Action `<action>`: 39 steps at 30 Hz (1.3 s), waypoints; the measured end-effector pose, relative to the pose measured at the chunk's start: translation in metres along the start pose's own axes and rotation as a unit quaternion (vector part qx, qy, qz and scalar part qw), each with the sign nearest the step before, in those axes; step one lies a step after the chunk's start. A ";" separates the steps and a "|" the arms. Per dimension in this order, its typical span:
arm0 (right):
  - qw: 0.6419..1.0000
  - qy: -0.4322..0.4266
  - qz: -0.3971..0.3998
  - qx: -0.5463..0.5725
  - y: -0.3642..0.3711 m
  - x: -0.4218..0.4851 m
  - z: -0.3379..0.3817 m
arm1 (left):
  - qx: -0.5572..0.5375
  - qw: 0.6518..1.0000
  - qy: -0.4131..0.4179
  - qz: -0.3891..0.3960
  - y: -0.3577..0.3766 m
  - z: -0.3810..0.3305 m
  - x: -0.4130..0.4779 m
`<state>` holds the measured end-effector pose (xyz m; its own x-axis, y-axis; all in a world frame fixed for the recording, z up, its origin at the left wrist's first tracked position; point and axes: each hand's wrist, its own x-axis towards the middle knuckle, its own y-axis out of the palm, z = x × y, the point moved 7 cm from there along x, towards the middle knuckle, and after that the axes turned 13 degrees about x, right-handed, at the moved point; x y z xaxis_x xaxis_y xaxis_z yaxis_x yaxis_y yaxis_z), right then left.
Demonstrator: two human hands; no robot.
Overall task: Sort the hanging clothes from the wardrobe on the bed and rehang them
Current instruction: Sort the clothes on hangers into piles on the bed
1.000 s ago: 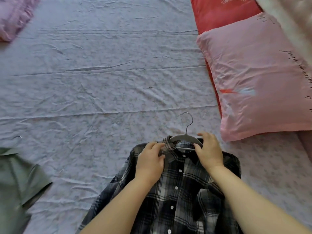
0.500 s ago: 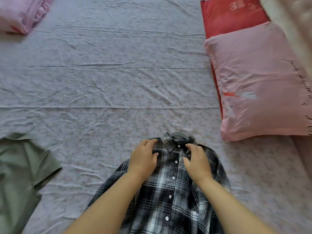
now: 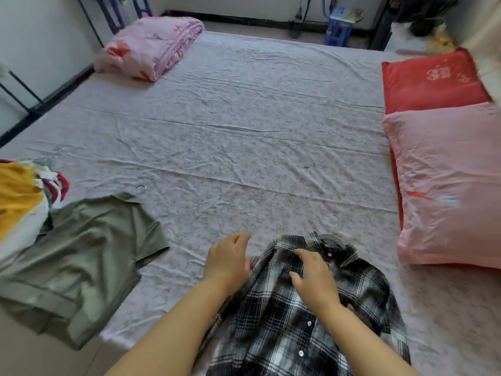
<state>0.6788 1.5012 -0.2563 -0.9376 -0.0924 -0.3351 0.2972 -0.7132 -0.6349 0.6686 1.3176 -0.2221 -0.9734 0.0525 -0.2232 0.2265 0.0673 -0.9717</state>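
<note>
The bed (image 3: pixel 244 137) is covered by a creased, pale flowered sheet, and a plaid shirt (image 3: pixel 284 329) lies at its near edge on a hanger (image 3: pixel 333 238). Near the shirt's right lies a pink pillow (image 3: pixel 447 191), resting partly on a red pillow (image 3: pixel 431 80). Left of the plaid shirt and apart from it lies a green shirt (image 3: pixel 89 256), with a pile of clothes (image 3: pixel 21 202) touching its far side, and a folded pink quilt (image 3: pixel 151 47) far beyond.

You get soft, even light with only faint shadows. Wide-angle bending curves the edges, and motion blur smears the pink fabric pillow (image 3: pixel 447 185).
</note>
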 end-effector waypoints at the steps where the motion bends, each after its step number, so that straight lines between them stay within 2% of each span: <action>1: 1.000 -0.010 0.005 -0.007 0.008 -0.002 0.012 | 0.008 1.000 -0.008 -0.001 -0.002 0.014 -0.007; 12: 0.990 -0.105 0.064 -0.071 0.137 -0.031 0.153 | 0.003 0.996 -0.089 -0.026 -0.011 0.200 -0.100; 21: 0.977 -0.147 0.126 -0.090 0.331 -0.069 0.306 | -0.014 0.989 -0.144 -0.021 -0.001 0.419 -0.198; 26: 0.964 -0.171 0.170 -0.113 0.414 -0.080 0.380 | -0.027 0.979 -0.200 -0.027 -0.004 0.524 -0.237; 39: 0.947 -0.217 0.207 -0.114 0.565 0.002 0.549 | -0.026 0.961 -0.276 -0.022 -0.019 0.739 -0.210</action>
<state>0.7462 0.7164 -0.2335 -0.7039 -0.6434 -0.3009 0.6397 -0.3902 -0.6622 0.8420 0.5690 -0.2137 -0.8499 -0.4861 -0.2033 0.1721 0.1086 -0.9791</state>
